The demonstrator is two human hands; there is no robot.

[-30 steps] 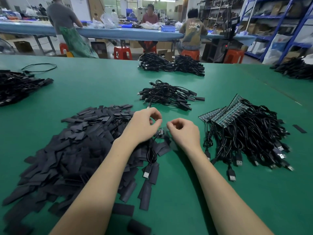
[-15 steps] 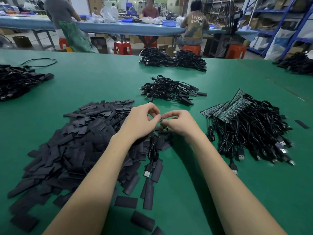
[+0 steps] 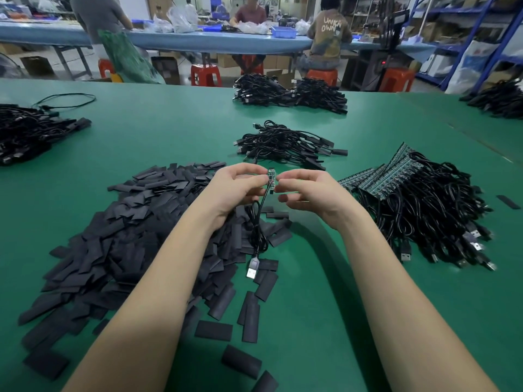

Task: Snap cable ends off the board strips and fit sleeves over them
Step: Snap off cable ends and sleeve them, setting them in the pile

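Observation:
A small green board end (image 3: 271,179) stands upright between my hands, above the green table (image 3: 169,131). My left hand (image 3: 235,188) pinches its left edge and my right hand (image 3: 305,190) pinches its right edge. Its black cable (image 3: 258,230) hangs down in a loop to a USB plug (image 3: 252,268) lying on the sleeves. A big heap of flat black sleeves (image 3: 121,239) spreads at the left. At the right lies a tangle of cables still joined to green board strips (image 3: 390,174).
A small pile of sleeved cables (image 3: 288,145) lies just beyond my hands. More cable heaps sit at the far middle (image 3: 288,93), the left edge (image 3: 31,131) and the far right (image 3: 498,100). People work at a blue bench (image 3: 198,41) behind the table.
Both hands have risen from the sleeve heap and come together. The cable's board end, hidden low between them before, is now lifted and held upright by both hands.

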